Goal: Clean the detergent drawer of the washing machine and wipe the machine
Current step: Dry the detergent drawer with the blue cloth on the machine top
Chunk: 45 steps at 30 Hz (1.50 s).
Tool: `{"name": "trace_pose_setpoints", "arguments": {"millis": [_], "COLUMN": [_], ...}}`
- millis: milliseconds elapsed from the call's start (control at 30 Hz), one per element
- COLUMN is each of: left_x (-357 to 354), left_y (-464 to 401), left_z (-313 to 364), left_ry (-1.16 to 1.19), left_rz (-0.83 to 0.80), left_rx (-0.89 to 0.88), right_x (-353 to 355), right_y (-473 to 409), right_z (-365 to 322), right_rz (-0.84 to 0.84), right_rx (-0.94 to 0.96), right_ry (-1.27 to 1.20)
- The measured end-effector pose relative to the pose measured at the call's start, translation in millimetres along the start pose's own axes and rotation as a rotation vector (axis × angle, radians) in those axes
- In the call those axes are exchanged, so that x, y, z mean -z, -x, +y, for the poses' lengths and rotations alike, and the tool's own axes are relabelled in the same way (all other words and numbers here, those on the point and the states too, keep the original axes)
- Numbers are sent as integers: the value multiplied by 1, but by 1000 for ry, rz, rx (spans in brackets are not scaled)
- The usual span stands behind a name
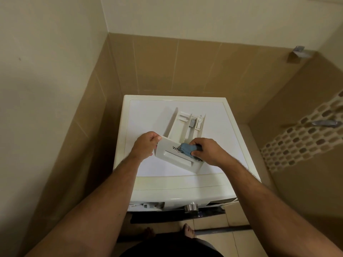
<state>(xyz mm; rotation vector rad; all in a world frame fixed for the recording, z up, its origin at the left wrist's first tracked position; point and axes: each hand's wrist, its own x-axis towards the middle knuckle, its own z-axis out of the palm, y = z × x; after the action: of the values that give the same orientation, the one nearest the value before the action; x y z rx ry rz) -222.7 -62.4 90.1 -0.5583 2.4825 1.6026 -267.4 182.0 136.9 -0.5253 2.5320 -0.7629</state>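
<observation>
The fingers [197, 153] of a person's right hand [206, 151] were curled round a bunched blue cloth [186, 147], pressing it against the front panel of a detached detergent drawer [178, 141], where it covered the end of the printed brand name. The left hand [145, 145] gripped the panel's left end, thumb on its upper corner and the remaining fingers folded behind the edge, steadying the piece. The white plastic drawer lay on the flat top of a cream washing machine [148, 115], its front panel nearest the person and turned upward, its divided compartments running away toward the back wall, with a small grey insert [192, 123] showing in one of the far sections. Both bare forearms reached in from the bottom of the frame, one on each side of the drawer. Below the machine's top, at its front edge, the empty drawer slot [146, 205] gaped on the left, beside a metallic control knob [191, 207] near the middle. The appliance stood in a narrow alcove lined with tan wall tiles [204, 67] to mid-height and pale painted wall above. A band of pebble mosaic [304, 136] crossed the right-hand wall, with chrome fittings [326, 123] mounted on and above it. The person's bare feet [188, 230] rested on light floor tiles in front of the machine.
</observation>
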Motion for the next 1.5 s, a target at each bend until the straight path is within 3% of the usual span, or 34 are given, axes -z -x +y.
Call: {"name": "trace_pose_setpoints", "arguments": {"millis": [233,367,500,733,900,1000,1200,1500], "left_x": [2,-4,-20,-35,-33,-35,-39,-49], "left_y": [-5,-1,4,5,3,2,-2,-2], "left_z": [7,14,26,41,45,49,57,63], "left_ry": [-65,-125,-86,-9,-28,-84,-190,-244], "left_rz": [96,225,302,372,388,379,392,415], "left_rx": [-8,28,141,195,200,195,224,200], "right_x": [7,14,10,3,32,44,15,9], "right_y": [19,16,0,3,-8,-24,-49,-32], "right_z": [17,16,6,15,25,0,-29,49], "right_rz": [60,232,368,25,134,204,60,471], "right_rx": [-79,-102,-101,-23,-96,-38,-108,-269], "right_ry": [-440,-657,-540,-447,-239,-123,-255,-473]}}
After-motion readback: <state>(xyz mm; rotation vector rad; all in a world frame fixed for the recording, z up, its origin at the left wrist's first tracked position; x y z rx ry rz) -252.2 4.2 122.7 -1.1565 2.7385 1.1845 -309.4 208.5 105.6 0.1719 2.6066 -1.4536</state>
